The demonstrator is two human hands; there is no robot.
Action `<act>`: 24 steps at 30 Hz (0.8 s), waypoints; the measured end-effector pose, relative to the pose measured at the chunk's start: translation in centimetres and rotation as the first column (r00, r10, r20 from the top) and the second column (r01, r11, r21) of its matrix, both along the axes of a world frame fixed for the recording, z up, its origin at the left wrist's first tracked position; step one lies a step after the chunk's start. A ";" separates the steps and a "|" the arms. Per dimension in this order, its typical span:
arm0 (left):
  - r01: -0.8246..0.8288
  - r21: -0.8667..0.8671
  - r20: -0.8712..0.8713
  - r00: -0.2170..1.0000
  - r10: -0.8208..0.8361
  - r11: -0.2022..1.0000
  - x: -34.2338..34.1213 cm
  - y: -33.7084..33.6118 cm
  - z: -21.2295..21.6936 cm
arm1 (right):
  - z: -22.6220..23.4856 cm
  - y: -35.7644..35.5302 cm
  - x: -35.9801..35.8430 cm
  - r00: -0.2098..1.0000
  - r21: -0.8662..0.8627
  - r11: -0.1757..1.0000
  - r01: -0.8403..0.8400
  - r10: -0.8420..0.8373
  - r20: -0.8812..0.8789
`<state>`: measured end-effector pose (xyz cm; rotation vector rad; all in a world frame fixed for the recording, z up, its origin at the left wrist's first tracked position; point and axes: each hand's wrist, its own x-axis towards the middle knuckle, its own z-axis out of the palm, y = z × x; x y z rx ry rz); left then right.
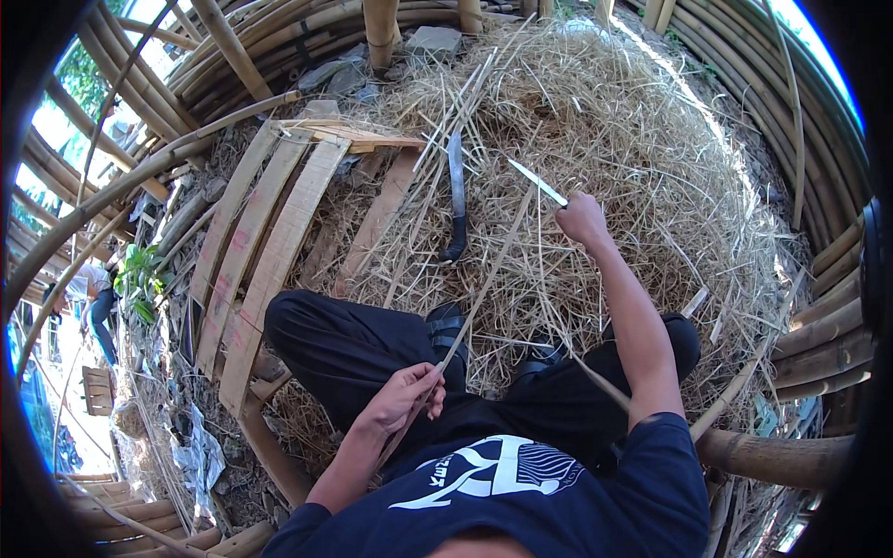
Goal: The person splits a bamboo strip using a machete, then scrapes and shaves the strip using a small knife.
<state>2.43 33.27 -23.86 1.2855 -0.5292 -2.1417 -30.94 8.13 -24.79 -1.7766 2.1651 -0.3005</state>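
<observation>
My left hand is closed around a long thin bamboo strip in front of my left thigh. The strip slants away and to the right, its far end near the knife. In my right hand, stretched forward over the shavings, is a knife with a pale blade pointing far left; the fist hides its handle. Between my legs and the far strips lies a machete with a dark handle, untouched. Another strip crosses my right thigh.
A heap of bamboo shavings spreads before my crossed legs. On the left stands a slatted wooden crate. Split strips lie at the far middle. Bamboo poles surround the spot. Another person is at the far left.
</observation>
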 end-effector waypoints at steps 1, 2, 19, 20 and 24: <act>0.053 0.011 -0.063 0.997 -0.052 0.999 0.3 0.0 0.4 | 0.4 -0.1 0.0 1.000 -0.012 1.000 -0.023 0.023 -0.012; 0.106 0.017 -0.127 0.987 -0.103 0.994 0.6 -0.1 0.6 | 0.9 -0.1 0.0 1.000 -0.018 1.000 -0.025 0.025 -0.017; 0.058 0.097 -0.187 0.982 -0.039 0.994 1.1 -0.1 0.8 | 2.1 -5.4 -12.9 0.888 -0.173 0.872 0.458 -0.445 0.112; 0.032 0.102 -0.148 0.989 -0.017 0.994 1.3 0.0 0.8 | 3.5 -3.6 -12.1 0.921 -0.131 0.913 0.387 -0.390 0.007; -0.030 0.010 -0.110 0.993 0.031 0.999 -0.5 -1.8 1.0 | 2.0 -3.7 -11.7 0.970 -0.127 0.965 0.232 -0.239 -0.051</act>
